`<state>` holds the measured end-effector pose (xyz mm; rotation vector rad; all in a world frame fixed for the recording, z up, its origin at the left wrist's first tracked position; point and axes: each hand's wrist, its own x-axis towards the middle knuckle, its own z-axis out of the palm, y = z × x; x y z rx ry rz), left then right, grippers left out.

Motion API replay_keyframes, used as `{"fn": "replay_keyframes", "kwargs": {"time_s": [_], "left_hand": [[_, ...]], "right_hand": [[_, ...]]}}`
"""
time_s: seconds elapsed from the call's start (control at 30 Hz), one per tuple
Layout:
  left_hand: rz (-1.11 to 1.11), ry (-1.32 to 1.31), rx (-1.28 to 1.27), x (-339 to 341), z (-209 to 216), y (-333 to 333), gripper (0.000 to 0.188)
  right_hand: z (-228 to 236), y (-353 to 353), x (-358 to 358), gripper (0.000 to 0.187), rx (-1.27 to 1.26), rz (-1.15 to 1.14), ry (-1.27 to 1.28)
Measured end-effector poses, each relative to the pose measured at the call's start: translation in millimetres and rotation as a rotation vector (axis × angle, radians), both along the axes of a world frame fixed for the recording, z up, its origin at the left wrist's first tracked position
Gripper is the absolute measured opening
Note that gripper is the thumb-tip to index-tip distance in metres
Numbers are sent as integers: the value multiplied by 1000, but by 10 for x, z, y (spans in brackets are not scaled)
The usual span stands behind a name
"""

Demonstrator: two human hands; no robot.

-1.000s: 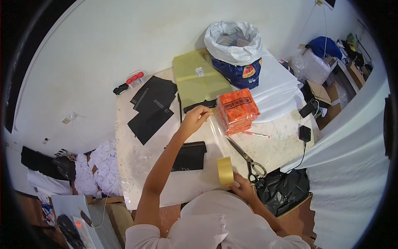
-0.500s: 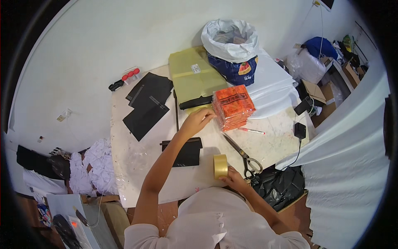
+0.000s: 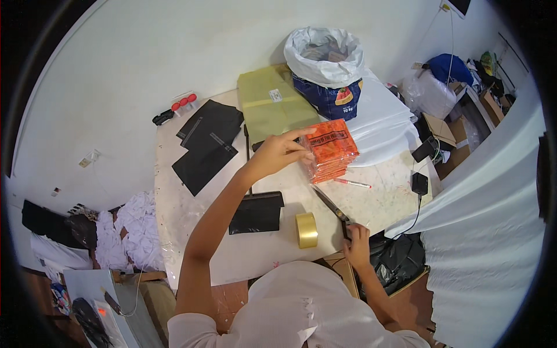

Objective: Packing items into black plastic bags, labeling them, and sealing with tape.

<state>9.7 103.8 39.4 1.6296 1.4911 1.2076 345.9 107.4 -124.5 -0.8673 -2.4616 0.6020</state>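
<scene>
A stack of orange packets in clear film (image 3: 331, 144) stands at the middle of the table. My left hand (image 3: 279, 152) is at its left side, fingers apart; the index finger reaches the top edge and the others are beside the film. My right hand (image 3: 357, 248) is closed round the handles of the large scissors (image 3: 331, 204), whose blades point away toward the stack. To the left of that hand a roll of gold tape (image 3: 306, 230) stands on its edge. A folded black piece (image 3: 255, 213) lies below my left forearm.
Black sheets (image 3: 206, 151) and a yellowish wrapped package (image 3: 275, 98) lie farther back, beside a blue and white sack (image 3: 325, 75). Right of the stack are a red-and-white pen (image 3: 353, 183) and a black adapter (image 3: 419, 182) with its cable. White cloth (image 3: 481, 232) hangs at the right.
My right hand has let go of the tape roll, which now stands on the table, and has moved right onto the scissors. My left hand has moved slightly up, with its fingers spread at the stack.
</scene>
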Motion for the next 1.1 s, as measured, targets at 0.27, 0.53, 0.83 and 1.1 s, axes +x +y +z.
{"fn": "replay_keyframes", "kwargs": {"time_s": [0.27,0.53,0.83,1.1], "left_hand": [[-123,-418,-119,4,-124,195,41],[-153,-427,-178,16,-41,216,41],[-204,-444,-139,8,-88,252,49],[-192,-487,-146,-8,-53,266,48]], "right_hand": [[-239,210,144,36,-98,-126,-329],[285,511,570,45,-118,-61,-215],[1019,896,721,48,-395,141,-82],[1132,1151,330,42,-385,286,-125]]}}
